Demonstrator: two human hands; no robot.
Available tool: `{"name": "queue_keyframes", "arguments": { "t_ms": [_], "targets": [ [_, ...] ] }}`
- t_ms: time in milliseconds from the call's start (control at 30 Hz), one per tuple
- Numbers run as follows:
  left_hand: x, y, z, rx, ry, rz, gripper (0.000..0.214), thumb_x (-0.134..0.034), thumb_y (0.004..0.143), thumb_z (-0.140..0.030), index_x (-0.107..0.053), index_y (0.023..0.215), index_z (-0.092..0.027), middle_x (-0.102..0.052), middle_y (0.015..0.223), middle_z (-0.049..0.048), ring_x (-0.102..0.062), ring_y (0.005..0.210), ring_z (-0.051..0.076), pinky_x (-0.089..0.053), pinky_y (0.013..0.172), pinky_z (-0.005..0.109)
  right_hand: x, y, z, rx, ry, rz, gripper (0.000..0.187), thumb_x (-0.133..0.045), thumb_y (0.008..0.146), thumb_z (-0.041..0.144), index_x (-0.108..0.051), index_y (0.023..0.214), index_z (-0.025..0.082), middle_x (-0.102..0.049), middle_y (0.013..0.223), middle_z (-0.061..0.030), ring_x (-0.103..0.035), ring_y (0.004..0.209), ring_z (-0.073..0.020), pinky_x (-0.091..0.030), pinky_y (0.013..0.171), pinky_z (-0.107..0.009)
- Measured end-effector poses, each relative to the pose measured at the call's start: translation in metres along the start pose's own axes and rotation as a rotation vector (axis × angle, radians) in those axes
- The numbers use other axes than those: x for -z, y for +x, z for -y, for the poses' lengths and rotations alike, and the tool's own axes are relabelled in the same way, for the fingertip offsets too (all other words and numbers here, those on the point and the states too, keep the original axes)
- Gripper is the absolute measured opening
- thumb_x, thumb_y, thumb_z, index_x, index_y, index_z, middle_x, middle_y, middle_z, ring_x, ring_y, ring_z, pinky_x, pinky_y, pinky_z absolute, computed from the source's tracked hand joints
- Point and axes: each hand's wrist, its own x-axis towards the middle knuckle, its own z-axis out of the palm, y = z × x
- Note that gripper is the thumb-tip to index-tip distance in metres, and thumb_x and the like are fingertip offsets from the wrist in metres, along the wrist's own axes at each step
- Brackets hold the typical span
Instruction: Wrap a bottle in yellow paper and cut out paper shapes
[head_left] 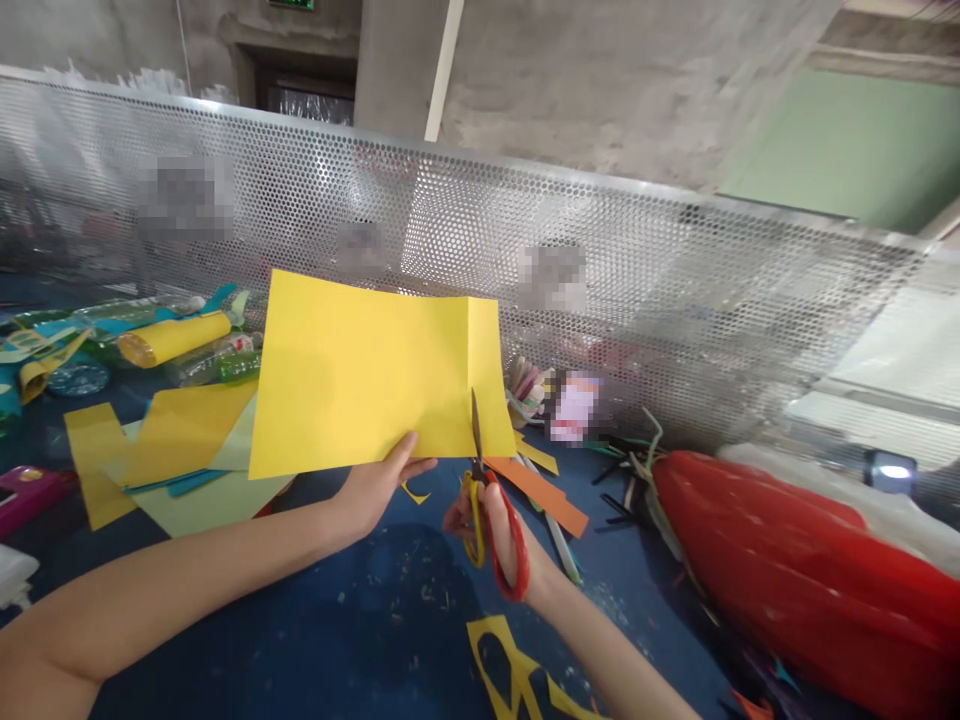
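1. Head view: a yellow sheet [360,370] is held raised over the middle of the blue surface [337,620], its broad face turned to the camera; near its right end it is crossed by a straight crease [469,340].
2. By the left hand [375,490], the sheet's lower edge is pinched, with the thumb laid on the near face and fingers tucked behind.
3. By the right hand [504,525], the scissors [478,470] are gripped through their red and yellow handles; one blade is seen over the sheet's near face, pointed up along the crease. Whether the blades are parted cannot be told.
4. Cutting off the narrow end along the crease is judged to be the step in hand; the crease's upper part seems uncut.
5. For the next move, the sheet would need to be kept taut and the blades aligned with the crease up to the top edge, with the left thumb kept clear.
6. Below the scissors, yellow offcuts [517,670] are scattered; an orange strip [544,497] is seen just beyond the right hand.
7. Toward the surface's left edge, loose papers [187,430] are piled, with plastic bottles [225,362] beyond; the far edge is bounded by a perforated screen [450,200].
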Motion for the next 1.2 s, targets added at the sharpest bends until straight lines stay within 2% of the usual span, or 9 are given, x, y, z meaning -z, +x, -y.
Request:
{"name": "queue_keyframes", "arguments": {
  "t_ms": [333, 633, 1000, 1200],
  "targets": [
    [-0.002, -0.008, 0.001, 0.001, 0.122, 0.036, 0.035, -0.062, 0.080, -0.041, -0.064, 0.108, -0.021, -0.062, 0.120, 0.0076, -0.066, 0.095, 0.024, -0.043, 0.098, 0.037, 0.006, 0.000, -0.002, 0.082, -0.057, -0.035, 0.050, -0.031, 0.084, 0.066, -0.052, 0.074, 0.022, -0.058, 0.078, -0.0055, -0.060, 0.076, -0.0211, -0.050, 0.076, -0.036],
    [-0.003, -0.010, 0.003, -0.033, 0.013, 0.079, 0.033, -0.062, 0.081, -0.036, -0.063, 0.110, -0.020, -0.059, 0.125, 0.0087, -0.063, 0.102, 0.024, -0.045, 0.098, 0.038, 0.004, 0.000, -0.005, 0.093, -0.071, -0.043, 0.051, -0.031, 0.084, 0.067, -0.050, 0.074, 0.021, -0.059, 0.078, -0.0066, -0.059, 0.075, -0.0207, -0.050, 0.075, -0.035],
    [-0.004, -0.013, 0.000, 0.002, 0.037, 0.031, 0.034, -0.062, 0.082, -0.037, -0.063, 0.109, -0.017, -0.057, 0.127, 0.0096, -0.063, 0.102, 0.023, -0.044, 0.099, 0.037, 0.008, 0.001, -0.008, 0.110, -0.086, -0.010, 0.049, -0.030, 0.086, 0.064, -0.052, 0.076, 0.021, -0.060, 0.083, -0.0074, -0.061, 0.081, -0.0218, -0.051, 0.080, -0.035],
    [-0.003, -0.013, 0.001, -0.018, 0.034, 0.068, 0.036, -0.061, 0.083, -0.037, -0.061, 0.114, -0.019, -0.055, 0.129, 0.0079, -0.063, 0.103, 0.023, -0.045, 0.099, 0.037, 0.008, 0.001, -0.008, 0.115, -0.087, -0.008, 0.047, -0.030, 0.087, 0.062, -0.052, 0.077, 0.022, -0.061, 0.083, -0.0069, -0.061, 0.082, -0.0219, -0.050, 0.081, -0.036]
  ]
}}
